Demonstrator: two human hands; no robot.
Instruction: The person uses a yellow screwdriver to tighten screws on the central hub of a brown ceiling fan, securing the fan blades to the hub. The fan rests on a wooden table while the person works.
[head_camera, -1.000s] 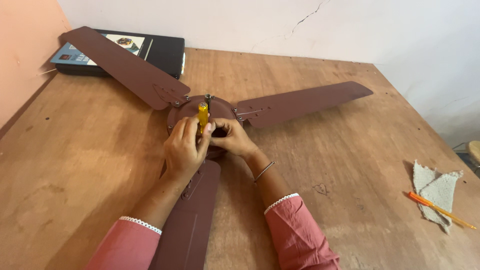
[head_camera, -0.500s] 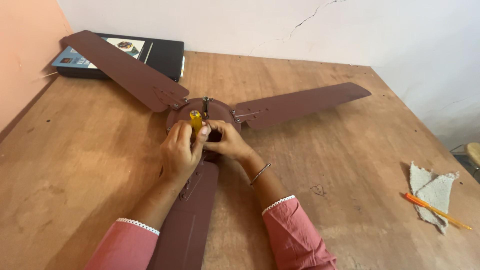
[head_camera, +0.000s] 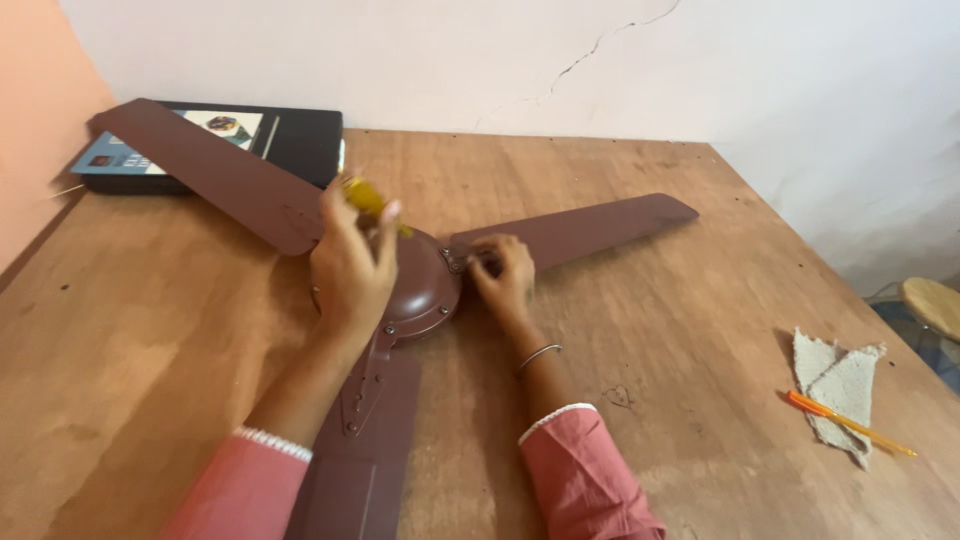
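A brown three-bladed ceiling fan lies on the wooden table (head_camera: 650, 330), its round motor hub (head_camera: 425, 285) at the middle. My left hand (head_camera: 350, 265) is raised over the hub's left side and grips a yellow-handled screwdriver (head_camera: 368, 200), tilted and blurred. My right hand (head_camera: 505, 275) rests on the bracket where the right blade (head_camera: 590, 228) joins the hub, fingers curled on it. A second blade (head_camera: 200, 170) reaches back left. The near blade (head_camera: 360, 450) runs toward me between my pink sleeves.
A black flat box (head_camera: 290, 140) with a printed label sits at the back left under the far blade's tip. A beige cloth (head_camera: 838, 385) and an orange pen (head_camera: 850, 425) lie at the right. A round wooden stool (head_camera: 930, 300) shows beyond the table's right edge.
My left hand lifted the screwdriver off the hub and swung it up and left. My right hand moved from the hub's centre to the right blade's bracket. The view shifted left.
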